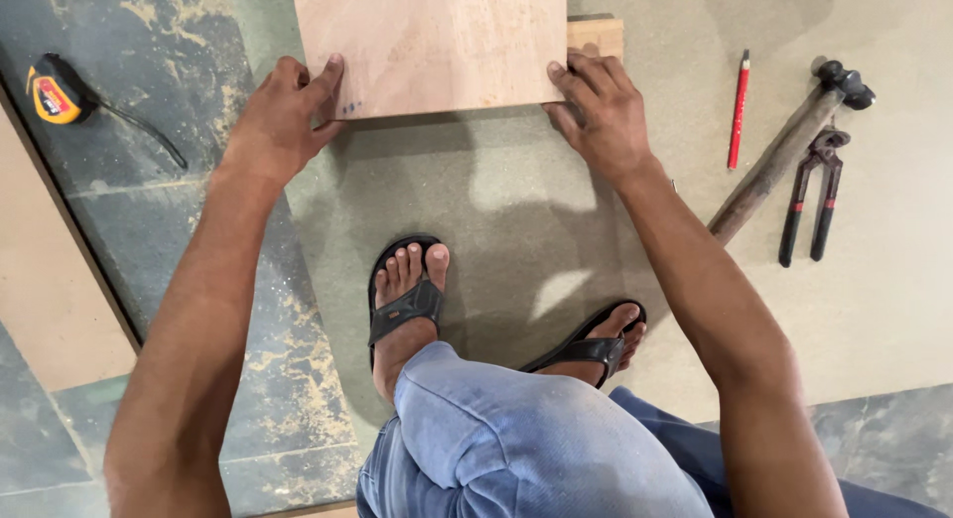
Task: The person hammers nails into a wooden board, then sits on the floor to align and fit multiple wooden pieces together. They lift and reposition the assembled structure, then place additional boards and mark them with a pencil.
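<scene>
at the plywood panel (432,42) near corners, left hand (278,121) and right hand (601,111) press

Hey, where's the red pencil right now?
In the head view, the red pencil lies on the floor sheet, between the right hand and the hammer.

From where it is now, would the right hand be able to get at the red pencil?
Probably yes. The right hand rests on the plywood panel's corner, and the red pencil lies just to its right on bare board, with nothing between them. The hammer and pincers lie beyond it.
</scene>
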